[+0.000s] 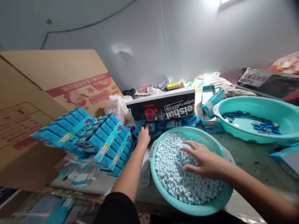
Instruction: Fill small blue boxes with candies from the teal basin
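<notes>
My right hand (201, 158) hovers over or touches small pale blue and white oval candies (173, 174), its fingers spread and holding nothing. The candies fill a turquoise basin (187, 210) with grey handles. To the left of that basin, my left hand (143, 137) reaches forward, its fingers closed around the edge of a small blue box (151, 127). Part of its grip is hidden. More small blue boxes (174, 123) lie in a row beside it, behind the basin. Left of my left arm stand stacked blue display cartons (105, 143) with small compartments.
A second turquoise basin (257, 104), at the right, holds several blue and silver round caps (266, 127). A large cardboard box (53, 68) stands at the left. Behind the boxes lies a black printed carton (161, 104). Clear plastic pieces (79, 174) lie near the table's left edge.
</notes>
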The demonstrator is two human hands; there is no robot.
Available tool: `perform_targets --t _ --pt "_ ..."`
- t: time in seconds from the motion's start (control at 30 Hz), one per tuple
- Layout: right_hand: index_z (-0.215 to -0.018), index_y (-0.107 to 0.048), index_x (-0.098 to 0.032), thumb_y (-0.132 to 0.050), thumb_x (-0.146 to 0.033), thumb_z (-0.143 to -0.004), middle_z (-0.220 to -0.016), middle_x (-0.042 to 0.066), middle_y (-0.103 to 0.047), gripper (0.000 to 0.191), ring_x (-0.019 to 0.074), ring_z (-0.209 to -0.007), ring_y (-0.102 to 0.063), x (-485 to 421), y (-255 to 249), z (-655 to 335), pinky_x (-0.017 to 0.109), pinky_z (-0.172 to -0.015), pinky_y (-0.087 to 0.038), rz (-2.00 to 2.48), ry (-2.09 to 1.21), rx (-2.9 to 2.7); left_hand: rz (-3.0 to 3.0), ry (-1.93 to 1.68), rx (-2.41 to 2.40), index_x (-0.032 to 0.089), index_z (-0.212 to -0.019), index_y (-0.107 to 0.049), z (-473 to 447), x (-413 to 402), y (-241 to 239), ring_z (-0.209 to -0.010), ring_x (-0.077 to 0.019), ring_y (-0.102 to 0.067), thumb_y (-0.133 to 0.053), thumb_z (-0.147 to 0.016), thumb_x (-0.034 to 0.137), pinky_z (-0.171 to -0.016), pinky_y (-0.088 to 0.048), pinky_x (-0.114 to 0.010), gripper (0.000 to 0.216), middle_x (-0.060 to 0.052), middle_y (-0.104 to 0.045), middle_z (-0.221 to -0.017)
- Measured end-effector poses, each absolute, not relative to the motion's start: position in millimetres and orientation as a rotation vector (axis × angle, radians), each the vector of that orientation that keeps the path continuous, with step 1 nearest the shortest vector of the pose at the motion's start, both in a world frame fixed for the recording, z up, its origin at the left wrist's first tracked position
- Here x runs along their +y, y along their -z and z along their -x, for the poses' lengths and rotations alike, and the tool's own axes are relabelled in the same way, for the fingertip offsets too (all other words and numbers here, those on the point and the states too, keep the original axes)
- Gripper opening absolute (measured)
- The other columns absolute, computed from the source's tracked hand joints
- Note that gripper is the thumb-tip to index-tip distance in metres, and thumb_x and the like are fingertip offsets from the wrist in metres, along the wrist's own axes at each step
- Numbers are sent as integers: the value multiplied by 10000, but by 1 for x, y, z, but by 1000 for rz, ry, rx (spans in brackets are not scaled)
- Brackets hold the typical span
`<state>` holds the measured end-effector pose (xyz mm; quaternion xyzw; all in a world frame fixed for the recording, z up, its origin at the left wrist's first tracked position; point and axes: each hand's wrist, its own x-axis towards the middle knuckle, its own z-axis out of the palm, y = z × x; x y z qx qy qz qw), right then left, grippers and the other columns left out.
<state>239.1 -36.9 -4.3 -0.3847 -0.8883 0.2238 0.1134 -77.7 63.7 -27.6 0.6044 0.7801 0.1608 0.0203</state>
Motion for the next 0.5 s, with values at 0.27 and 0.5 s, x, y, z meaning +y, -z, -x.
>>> perform_targets --t 0.27,0.5 --pt "-1427 -559 -244 -498 -587 -958 -1550 159 -460 584 428 -1440 -379 -59 26 -204 668 -1127 -324 820 -347 -2801 -1590 -1081 2656 139 -1020 -652 89 0 7 -995 -307 -660 -646 -830 567 -866 -516 -392 468 -138 -694 -1003" --pt "-1384 -594 -205 -509 -254 -959 -1430 185 -561 436 384 -1287 -547 -4 12 -224 569 -1004 -470 971 -90 -2923 -1306 -2119 1701 187 -866 -548 -2 -39 -13 -768 -150 -610 -737 -759 465 -776 -504 -283 352 7 -627 -812"
